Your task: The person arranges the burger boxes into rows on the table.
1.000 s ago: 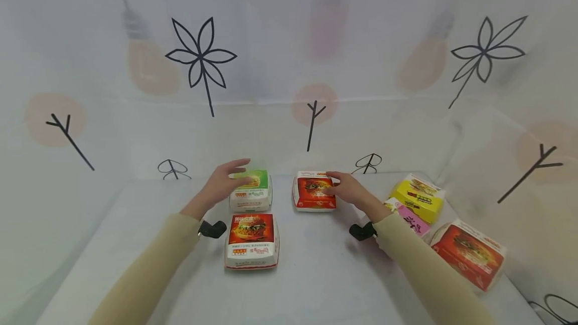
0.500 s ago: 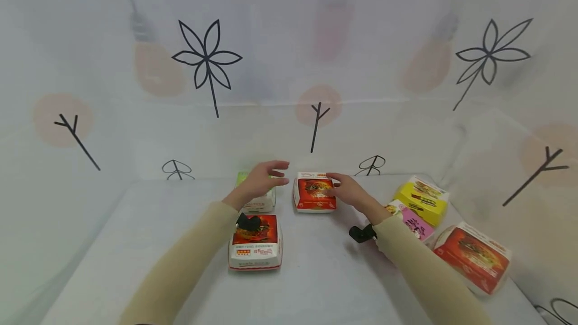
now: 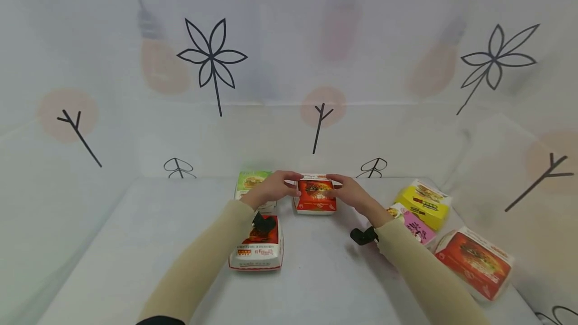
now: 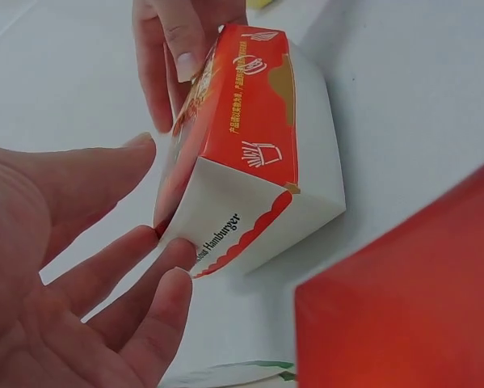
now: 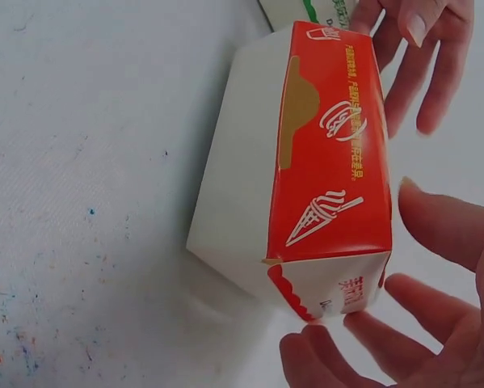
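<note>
Both hands bracket the red burger box [image 3: 315,195] at 12 o'clock on the table [image 3: 135,245]: left hand [image 3: 271,190] at its 9 o'clock side, right hand [image 3: 349,192] at 3 o'clock. Fingers look straight and spread, touching or just beside the box (actual contact unclear). Green box [image 3: 251,181] sits at 9 o'clock of it, second red box [image 3: 257,246] nearer.

Staged recording booth, not a real shop: patterned cloth backdrop [image 3: 289,64] drapes walls, covered table [image 3: 135,245] carries printed burger boxes [image 3: 422,198].
</note>
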{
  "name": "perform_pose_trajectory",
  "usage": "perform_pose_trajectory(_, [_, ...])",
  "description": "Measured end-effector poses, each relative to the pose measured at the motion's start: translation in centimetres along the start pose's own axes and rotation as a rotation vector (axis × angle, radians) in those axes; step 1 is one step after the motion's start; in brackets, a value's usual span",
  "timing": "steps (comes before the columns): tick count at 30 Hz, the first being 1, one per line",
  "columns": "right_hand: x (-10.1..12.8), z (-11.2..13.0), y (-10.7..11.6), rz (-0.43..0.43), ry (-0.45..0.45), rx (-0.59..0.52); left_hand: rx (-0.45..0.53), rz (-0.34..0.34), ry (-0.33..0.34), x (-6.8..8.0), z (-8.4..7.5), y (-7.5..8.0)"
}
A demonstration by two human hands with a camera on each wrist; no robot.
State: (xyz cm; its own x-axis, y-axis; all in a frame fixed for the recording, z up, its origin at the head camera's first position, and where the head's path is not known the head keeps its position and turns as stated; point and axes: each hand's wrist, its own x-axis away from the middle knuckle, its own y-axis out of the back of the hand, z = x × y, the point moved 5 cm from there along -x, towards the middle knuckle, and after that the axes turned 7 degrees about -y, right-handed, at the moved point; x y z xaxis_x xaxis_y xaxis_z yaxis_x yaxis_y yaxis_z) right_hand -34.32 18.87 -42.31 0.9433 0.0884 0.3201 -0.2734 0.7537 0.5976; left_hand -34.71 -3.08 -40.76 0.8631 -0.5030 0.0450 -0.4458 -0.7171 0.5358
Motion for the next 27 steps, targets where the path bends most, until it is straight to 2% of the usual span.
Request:
perform_pose_trajectory(8, [-0.6,-0.6,0.4,-0.055,0.015,-0.046,-0.009,-0.009,0.020,-0.4,0.3,-0.3])
perform_pose_trajectory(15, [-0.9,-0.6,0.4,-0.028,0.038,-0.048,-0.065,-0.015,0.043,-0.7,0.2,-0.5])
perform_pose_trajectory(20, [-0.6,-0.6,0.5,-0.017,0.065,-0.036,-0.102,-0.022,0.027,-0.9,-0.2,-0.6])
perform_pose_trajectory(27, [-0.1,-0.8,0.9,-0.068,0.059,0.015,-0.155,-0.079,0.007,-1.1,-0.5,-0.4])
